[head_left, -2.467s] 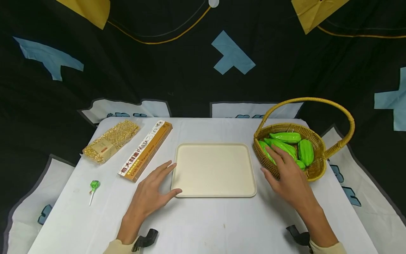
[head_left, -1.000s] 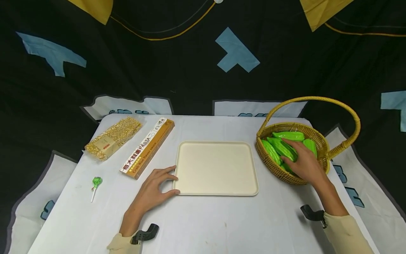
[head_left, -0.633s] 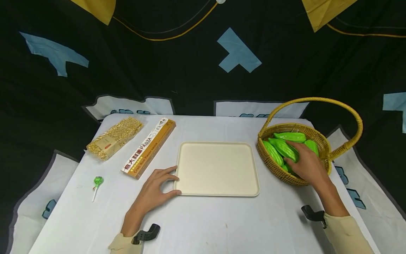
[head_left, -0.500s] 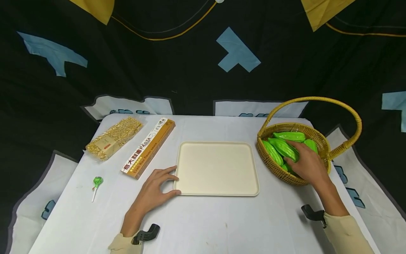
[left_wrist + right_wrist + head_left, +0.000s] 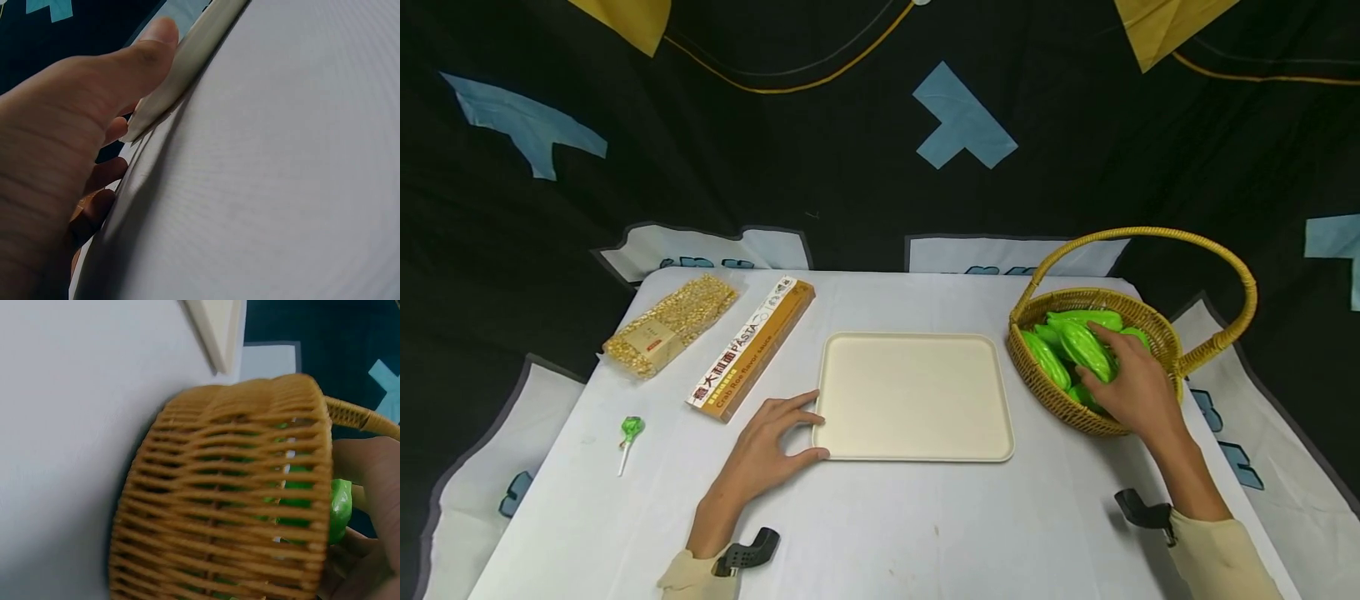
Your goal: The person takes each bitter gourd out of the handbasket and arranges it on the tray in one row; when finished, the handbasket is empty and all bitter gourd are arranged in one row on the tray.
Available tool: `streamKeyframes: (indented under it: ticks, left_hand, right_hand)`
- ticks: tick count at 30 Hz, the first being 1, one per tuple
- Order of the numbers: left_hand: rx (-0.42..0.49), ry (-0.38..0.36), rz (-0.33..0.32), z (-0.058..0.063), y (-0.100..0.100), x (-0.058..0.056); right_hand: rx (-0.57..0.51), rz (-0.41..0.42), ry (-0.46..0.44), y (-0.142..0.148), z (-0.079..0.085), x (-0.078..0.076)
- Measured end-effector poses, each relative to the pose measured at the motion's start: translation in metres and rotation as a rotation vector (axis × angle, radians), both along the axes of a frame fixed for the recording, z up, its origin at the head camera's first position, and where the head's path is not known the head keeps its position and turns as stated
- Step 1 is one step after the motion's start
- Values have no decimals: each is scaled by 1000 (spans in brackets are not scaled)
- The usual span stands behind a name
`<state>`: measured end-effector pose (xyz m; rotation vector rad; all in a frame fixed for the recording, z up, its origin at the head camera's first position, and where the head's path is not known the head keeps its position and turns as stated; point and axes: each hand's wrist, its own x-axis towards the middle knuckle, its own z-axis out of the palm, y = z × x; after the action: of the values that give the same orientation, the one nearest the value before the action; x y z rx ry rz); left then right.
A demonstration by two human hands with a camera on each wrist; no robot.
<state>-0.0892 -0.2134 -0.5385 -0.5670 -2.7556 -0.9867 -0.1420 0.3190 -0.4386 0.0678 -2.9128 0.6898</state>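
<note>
In the head view my right hand (image 5: 1138, 387) reaches into a wicker basket (image 5: 1063, 408) on the right of the table. Its thumb and fingers grip a glossy, ridged green vegetable (image 5: 1087, 350), tilted above the others. In the right wrist view the basket's woven side (image 5: 219, 506) hides much of the green vegetable (image 5: 340, 509) and the grip. At the left side of a cream rectangular tray (image 5: 913, 396), my left hand (image 5: 760, 454) has its fingers spread, fingertips at the edge. The left wrist view shows the thumb (image 5: 134, 69) against the tray's rim (image 5: 187, 69).
More green vegetables (image 5: 1047, 360) lie in the basket, under its tall arched handle (image 5: 1150, 232). On the left are a bag of yellow kernels (image 5: 673, 325), a pasta box (image 5: 751, 348) and a green lollipop (image 5: 631, 429). A dark patterned cloth (image 5: 737, 167) hangs behind the white table (image 5: 880, 533).
My right hand has gone from above the basket to gripping a green vegetable, which has just shifted rightward and tilted. My left hand has settled against the tray's left edge.
</note>
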Motion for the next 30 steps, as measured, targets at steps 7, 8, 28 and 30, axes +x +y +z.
streamKeyframes:
  ticks: [7,8,28,30]
  left_hand:
    - [-6,21,-9,1,0,0]
    - [-7,22,-9,1,0,0]
    - [-4,25,-8,-1,0,-1]
    - [-2,23,-6,-2,0,-1]
  right_hand:
    - [-36,-18,96,-7,8,8]
    - [-39,-18,111,-8,10,9]
    - [-182,75,245,-46,34,34]
    - [-208,83,246,-48,31,35]
